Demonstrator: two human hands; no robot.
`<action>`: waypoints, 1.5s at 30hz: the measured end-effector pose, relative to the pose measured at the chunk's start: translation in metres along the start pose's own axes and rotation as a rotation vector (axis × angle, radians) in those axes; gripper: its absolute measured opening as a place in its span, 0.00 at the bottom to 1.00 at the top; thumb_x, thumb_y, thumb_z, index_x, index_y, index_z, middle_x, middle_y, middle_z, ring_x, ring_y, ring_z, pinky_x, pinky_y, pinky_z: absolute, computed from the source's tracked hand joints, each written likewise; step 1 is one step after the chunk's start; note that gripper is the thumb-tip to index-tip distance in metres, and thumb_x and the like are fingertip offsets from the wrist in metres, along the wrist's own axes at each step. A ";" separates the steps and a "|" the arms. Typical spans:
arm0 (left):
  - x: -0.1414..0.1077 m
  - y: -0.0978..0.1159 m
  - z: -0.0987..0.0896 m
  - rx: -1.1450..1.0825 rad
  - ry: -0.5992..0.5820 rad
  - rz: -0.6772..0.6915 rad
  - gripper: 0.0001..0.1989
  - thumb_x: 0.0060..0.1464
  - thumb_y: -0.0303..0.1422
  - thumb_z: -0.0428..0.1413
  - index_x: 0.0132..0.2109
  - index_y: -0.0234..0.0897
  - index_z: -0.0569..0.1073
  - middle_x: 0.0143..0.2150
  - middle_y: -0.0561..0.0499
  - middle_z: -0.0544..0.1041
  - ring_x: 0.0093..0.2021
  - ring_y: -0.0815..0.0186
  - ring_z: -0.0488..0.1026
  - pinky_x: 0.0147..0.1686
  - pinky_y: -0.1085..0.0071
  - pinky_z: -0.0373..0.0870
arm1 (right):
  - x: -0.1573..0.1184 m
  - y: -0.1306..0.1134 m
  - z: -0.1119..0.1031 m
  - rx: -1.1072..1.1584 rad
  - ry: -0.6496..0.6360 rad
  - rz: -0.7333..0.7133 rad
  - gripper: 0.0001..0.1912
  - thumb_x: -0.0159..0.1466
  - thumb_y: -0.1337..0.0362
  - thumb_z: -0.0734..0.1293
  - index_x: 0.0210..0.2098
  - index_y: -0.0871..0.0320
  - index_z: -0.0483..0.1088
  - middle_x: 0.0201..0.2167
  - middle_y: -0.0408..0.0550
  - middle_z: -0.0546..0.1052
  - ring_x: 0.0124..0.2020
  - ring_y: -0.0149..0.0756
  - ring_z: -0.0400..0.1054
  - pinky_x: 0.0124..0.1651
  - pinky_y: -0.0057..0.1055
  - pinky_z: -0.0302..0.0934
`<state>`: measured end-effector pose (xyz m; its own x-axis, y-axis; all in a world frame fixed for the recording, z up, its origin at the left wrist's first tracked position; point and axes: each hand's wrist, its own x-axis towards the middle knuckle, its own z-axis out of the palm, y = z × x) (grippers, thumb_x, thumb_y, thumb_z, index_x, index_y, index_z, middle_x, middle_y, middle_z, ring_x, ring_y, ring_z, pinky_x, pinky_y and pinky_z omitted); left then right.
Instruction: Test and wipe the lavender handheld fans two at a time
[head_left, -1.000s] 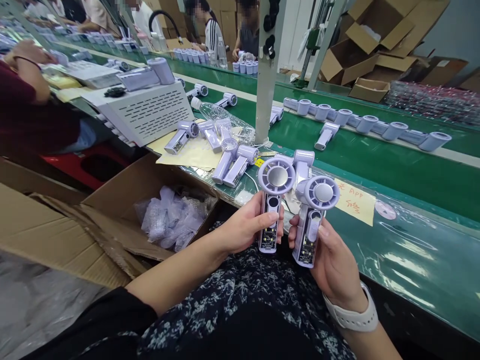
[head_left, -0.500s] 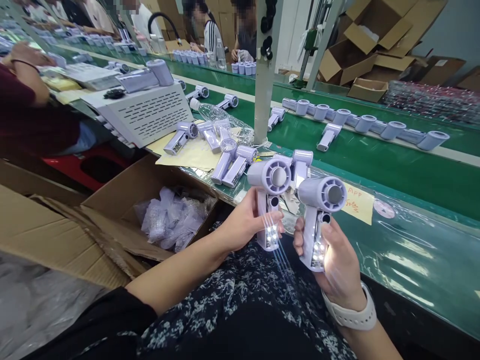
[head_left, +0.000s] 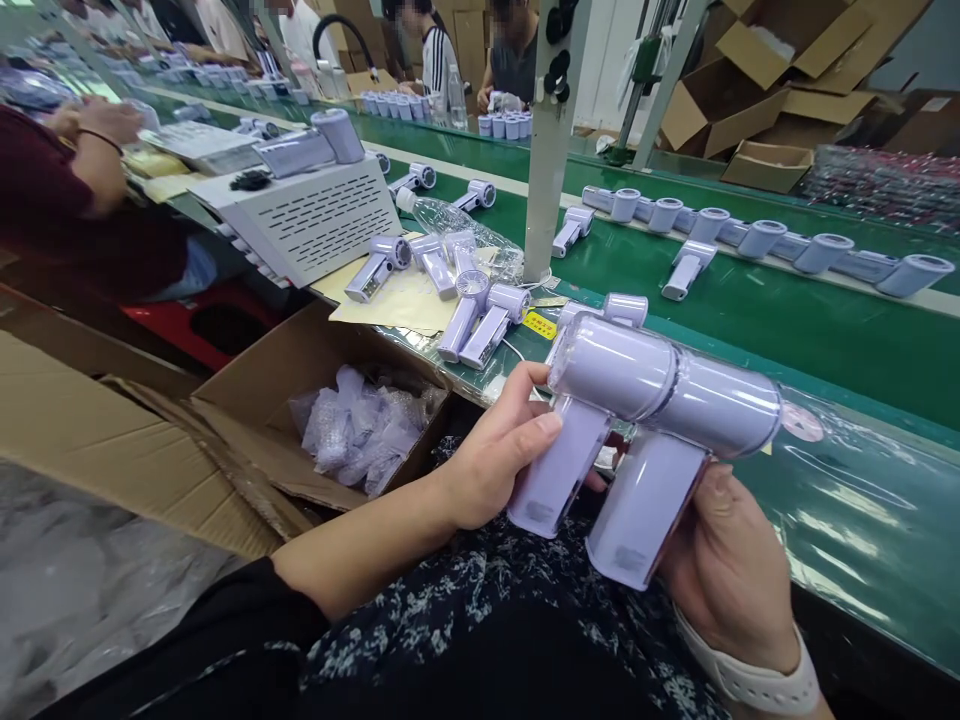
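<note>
My left hand [head_left: 499, 450] grips the left lavender handheld fan [head_left: 562, 460], thumb on its handle and fingers behind. My right hand [head_left: 739, 560] is wrapped round the far side of a second lavender fan [head_left: 645, 500]. The barrels of both fans touch end to end, with their smooth handles facing me and tilted down to the left. Just beyond my left hand, several more fans, one of them a fan with its round grille up [head_left: 461, 315], lie on the bench and on yellow paper [head_left: 397, 305].
An open carton [head_left: 247, 375] with bubble bags stands at the left, below a white slotted metal box [head_left: 307, 215]. A post [head_left: 551, 150] rises beyond the bench. Fans lie on the green conveyor [head_left: 787, 345]. A co-worker's arm [head_left: 101, 165] is at far left.
Both fans have been turned, so their lit openings and round grilles no longer face me. Their barrels, apart before, now meet. My right hand has moved right and lower, and the view has shifted slightly.
</note>
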<state>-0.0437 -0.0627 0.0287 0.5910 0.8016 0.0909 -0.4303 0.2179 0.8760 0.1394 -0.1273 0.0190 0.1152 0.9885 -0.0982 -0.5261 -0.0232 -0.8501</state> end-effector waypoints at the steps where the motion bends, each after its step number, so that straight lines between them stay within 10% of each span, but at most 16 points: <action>1: 0.001 0.001 0.001 -0.010 0.003 0.002 0.21 0.63 0.45 0.60 0.53 0.44 0.60 0.41 0.49 0.81 0.35 0.61 0.83 0.33 0.68 0.78 | 0.001 -0.001 0.002 0.029 0.006 0.010 0.16 0.67 0.47 0.72 0.45 0.50 0.83 0.44 0.52 0.85 0.40 0.49 0.81 0.38 0.43 0.78; 11: 0.011 -0.011 -0.002 -0.151 0.005 -0.179 0.32 0.45 0.54 0.71 0.44 0.33 0.74 0.36 0.51 0.73 0.32 0.70 0.74 0.35 0.71 0.73 | 0.009 -0.003 0.012 0.158 -0.094 0.115 0.20 0.67 0.50 0.64 0.27 0.58 0.75 0.24 0.47 0.71 0.24 0.34 0.65 0.29 0.31 0.65; 22: 0.013 -0.001 -0.004 -0.177 -0.003 -0.151 0.21 0.53 0.32 0.70 0.53 0.36 0.75 0.47 0.43 0.84 0.46 0.57 0.83 0.48 0.62 0.79 | 0.005 -0.009 -0.006 0.126 -0.019 -0.050 0.13 0.63 0.53 0.71 0.36 0.56 0.81 0.32 0.50 0.79 0.33 0.39 0.73 0.32 0.32 0.73; 38: 0.019 -0.011 -0.013 0.046 0.040 -0.156 0.42 0.38 0.53 0.74 0.55 0.35 0.75 0.43 0.42 0.83 0.37 0.63 0.80 0.36 0.72 0.76 | 0.006 -0.003 -0.005 0.013 0.259 0.047 0.24 0.66 0.57 0.69 0.61 0.54 0.73 0.35 0.52 0.86 0.31 0.47 0.81 0.33 0.40 0.79; 45: 0.007 0.006 -0.011 0.520 0.020 0.119 0.25 0.46 0.41 0.72 0.49 0.36 0.78 0.47 0.41 0.84 0.48 0.53 0.81 0.51 0.58 0.77 | -0.013 -0.010 -0.020 -0.464 0.088 -0.364 0.28 0.55 0.65 0.80 0.54 0.49 0.75 0.47 0.50 0.84 0.43 0.50 0.81 0.45 0.45 0.77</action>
<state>-0.0491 -0.0496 0.0291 0.5433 0.8154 0.1998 -0.0962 -0.1760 0.9797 0.1605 -0.1429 0.0182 0.2991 0.9295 0.2159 -0.0189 0.2320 -0.9725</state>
